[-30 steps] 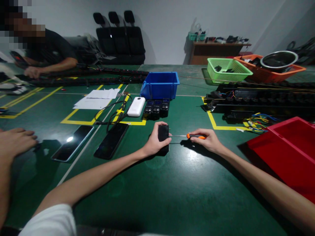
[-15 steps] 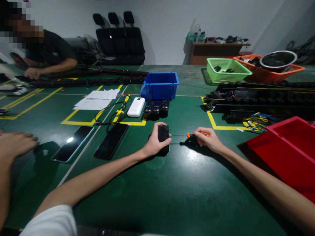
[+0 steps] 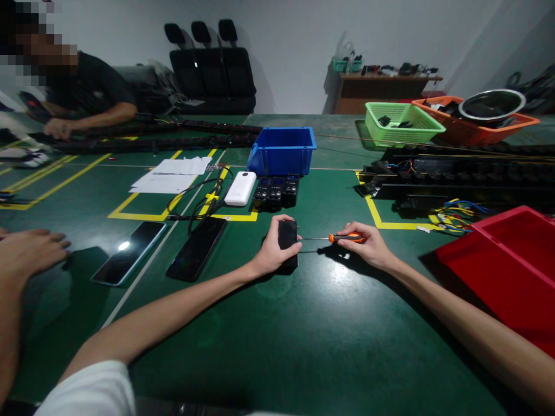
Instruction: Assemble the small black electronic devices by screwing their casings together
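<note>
Head view. Landmark: blue parts bin (image 3: 284, 159), standing on the green tabletop (image 3: 312, 346).

Black box (image 3: 287, 236) on the near side of the parts bin, well apart from it. Left hand (image 3: 274, 248) closed round the box, thumb across the near part, fingers over the far end. Right hand (image 3: 366, 245) narrow, fingers wrapped on the orange-and-black handle of a screwdriver (image 3: 347, 238), nearer than the parts bin and to its right. Shaft lies roughly level, pointing left to the box's right side; tip too small to tell whether seated in anything.

Three black modules (image 3: 276, 192) in a row just beside the parts bin, near side. White power bank (image 3: 240, 189) left of them, near the bin's left corner. Farther left of the bin: black cable (image 3: 207, 199), loose papers (image 3: 171, 176). Nearer and left of it: black smartphone (image 3: 196, 249), then a blue-edged smartphone (image 3: 129, 253), screen catching a lamp's glare. Another person's hand (image 3: 34, 249) beyond that, at the view's edge.

Right of the bin, slightly farther off: green basket (image 3: 403, 127), orange basket (image 3: 477, 134) with a metal bowl (image 3: 492, 106) on top. Right and nearer: coloured wires (image 3: 459, 214), red bin (image 3: 503, 271). Far left of the blue bin, a person in a dark shirt (image 3: 93, 86) leans over long black harnesses (image 3: 173, 140).
</note>
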`<state>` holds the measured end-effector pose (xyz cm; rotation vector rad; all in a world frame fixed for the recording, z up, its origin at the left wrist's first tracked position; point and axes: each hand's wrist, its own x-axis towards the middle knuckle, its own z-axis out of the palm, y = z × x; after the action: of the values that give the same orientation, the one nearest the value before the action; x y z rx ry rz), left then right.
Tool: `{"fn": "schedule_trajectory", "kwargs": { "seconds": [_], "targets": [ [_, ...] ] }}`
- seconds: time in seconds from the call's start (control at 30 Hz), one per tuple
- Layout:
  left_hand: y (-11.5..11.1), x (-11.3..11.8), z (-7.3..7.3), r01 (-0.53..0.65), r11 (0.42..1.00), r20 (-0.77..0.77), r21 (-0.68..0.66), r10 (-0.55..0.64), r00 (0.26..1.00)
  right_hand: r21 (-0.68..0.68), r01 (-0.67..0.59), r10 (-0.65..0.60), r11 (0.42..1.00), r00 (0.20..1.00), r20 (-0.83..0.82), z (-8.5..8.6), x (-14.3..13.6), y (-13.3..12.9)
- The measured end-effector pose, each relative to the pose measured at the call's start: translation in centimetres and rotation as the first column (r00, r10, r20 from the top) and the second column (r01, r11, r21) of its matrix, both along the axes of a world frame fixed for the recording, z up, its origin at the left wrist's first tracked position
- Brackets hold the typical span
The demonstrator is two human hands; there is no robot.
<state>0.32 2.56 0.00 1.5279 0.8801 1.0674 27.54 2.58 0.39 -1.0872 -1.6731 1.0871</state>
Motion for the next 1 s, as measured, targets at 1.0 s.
{"fn": "schedule_trajectory", "kwargs": {
  "seconds": [1.0],
  "targets": [
    [0.14,0.01,-0.36,0.006,1.000,0.002,0.015,-0.006,1.000,0.096,0.009,-0.005,0.995,0.999,-0.041,-0.22,0.08,0.33]
  ]
}}
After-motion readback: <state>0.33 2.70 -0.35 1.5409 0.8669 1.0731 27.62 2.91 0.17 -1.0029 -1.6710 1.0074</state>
